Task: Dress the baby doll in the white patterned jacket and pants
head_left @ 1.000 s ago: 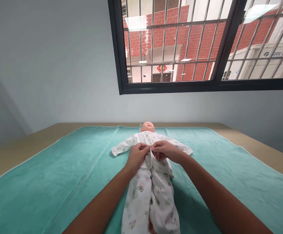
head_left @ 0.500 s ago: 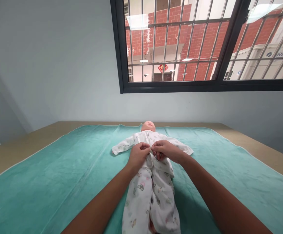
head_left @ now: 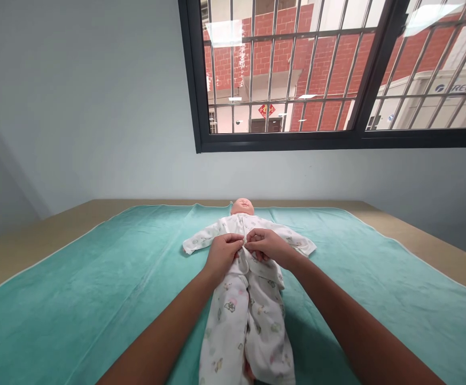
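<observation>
A baby doll (head_left: 242, 206) lies on its back with its head at the far side. It wears a white printed baby shirt (head_left: 207, 238), sleeves spread to both sides, and matching trousers (head_left: 227, 315). Over the middle of the shirt front, my left hand (head_left: 224, 254) pinches the cloth between thumb and fingers. Close beside it, my right hand (head_left: 268, 246) is also closed in a pinch on the shirt front. The fingertips of both hands nearly meet. Whatever small fastening may be between them is too small to make out.
A green blanket (head_left: 108, 278) with a pale edge covers most of the wooden table (head_left: 421, 238). Behind the table stands a grey wall (head_left: 137, 133) with a dark-framed, barred window (head_left: 281, 143). A small dark thing shows at the bottom edge near the trouser legs.
Both hands stay at the shirt front, with the fingertips shifted only slightly. The whole view has moved a little, so everything sits slightly further left.
</observation>
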The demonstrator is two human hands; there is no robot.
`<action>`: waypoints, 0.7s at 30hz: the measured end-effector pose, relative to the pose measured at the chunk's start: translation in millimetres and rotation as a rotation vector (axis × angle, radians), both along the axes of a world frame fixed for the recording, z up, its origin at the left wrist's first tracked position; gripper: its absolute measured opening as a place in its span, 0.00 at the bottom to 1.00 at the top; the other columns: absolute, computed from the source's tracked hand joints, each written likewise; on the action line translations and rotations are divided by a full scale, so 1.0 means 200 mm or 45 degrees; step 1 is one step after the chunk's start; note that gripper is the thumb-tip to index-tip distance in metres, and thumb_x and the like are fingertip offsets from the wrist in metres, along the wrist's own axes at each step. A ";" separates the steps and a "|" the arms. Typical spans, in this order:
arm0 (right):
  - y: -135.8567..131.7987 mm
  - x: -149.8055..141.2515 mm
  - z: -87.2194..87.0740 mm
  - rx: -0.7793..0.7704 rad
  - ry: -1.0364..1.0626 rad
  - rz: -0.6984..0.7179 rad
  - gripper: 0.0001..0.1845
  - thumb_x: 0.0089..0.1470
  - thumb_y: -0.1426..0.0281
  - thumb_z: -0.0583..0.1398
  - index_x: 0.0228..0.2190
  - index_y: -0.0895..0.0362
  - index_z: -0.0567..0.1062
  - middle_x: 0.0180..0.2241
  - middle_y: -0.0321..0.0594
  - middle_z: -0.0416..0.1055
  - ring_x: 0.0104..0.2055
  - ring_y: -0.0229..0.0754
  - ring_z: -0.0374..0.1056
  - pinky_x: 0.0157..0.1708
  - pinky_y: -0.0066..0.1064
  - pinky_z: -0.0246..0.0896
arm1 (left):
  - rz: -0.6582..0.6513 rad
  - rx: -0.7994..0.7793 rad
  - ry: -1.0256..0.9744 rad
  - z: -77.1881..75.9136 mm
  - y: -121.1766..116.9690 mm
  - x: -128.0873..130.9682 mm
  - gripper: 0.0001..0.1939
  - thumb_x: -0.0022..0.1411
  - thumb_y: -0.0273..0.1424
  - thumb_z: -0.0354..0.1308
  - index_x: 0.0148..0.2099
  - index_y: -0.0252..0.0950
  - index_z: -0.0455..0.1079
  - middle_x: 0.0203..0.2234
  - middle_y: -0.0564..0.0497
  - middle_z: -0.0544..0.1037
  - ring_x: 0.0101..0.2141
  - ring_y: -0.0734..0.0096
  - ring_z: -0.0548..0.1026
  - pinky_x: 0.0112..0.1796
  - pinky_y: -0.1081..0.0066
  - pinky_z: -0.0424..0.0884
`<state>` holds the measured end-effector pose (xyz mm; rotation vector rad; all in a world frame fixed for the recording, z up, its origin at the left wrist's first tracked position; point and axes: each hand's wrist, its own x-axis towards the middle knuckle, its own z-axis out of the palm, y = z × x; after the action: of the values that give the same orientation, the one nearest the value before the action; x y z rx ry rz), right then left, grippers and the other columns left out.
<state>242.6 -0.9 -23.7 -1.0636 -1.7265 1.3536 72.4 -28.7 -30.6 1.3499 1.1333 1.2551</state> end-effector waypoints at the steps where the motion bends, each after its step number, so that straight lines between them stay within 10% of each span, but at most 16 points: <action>1: 0.00 0.00 0.00 0.007 0.005 0.012 0.12 0.46 0.62 0.65 0.29 0.56 0.71 0.20 0.31 0.68 0.18 0.32 0.62 0.15 0.23 0.49 | 0.016 0.012 0.009 0.00 0.00 0.00 0.11 0.52 0.31 0.60 0.38 0.33 0.76 0.22 0.54 0.73 0.20 0.80 0.64 0.22 0.78 0.59; 21: 0.02 0.02 -0.01 0.008 -0.011 0.074 0.17 0.51 0.56 0.63 0.30 0.58 0.72 0.23 0.34 0.71 0.18 0.32 0.63 0.16 0.23 0.55 | -0.026 0.080 -0.043 -0.06 0.03 0.00 0.13 0.54 0.29 0.58 0.43 0.36 0.69 0.27 0.54 0.73 0.24 0.78 0.68 0.24 0.78 0.61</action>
<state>247.1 3.3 -26.7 -1.0243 -1.7791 1.3798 73.3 -23.0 -42.8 1.3778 1.0620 1.3034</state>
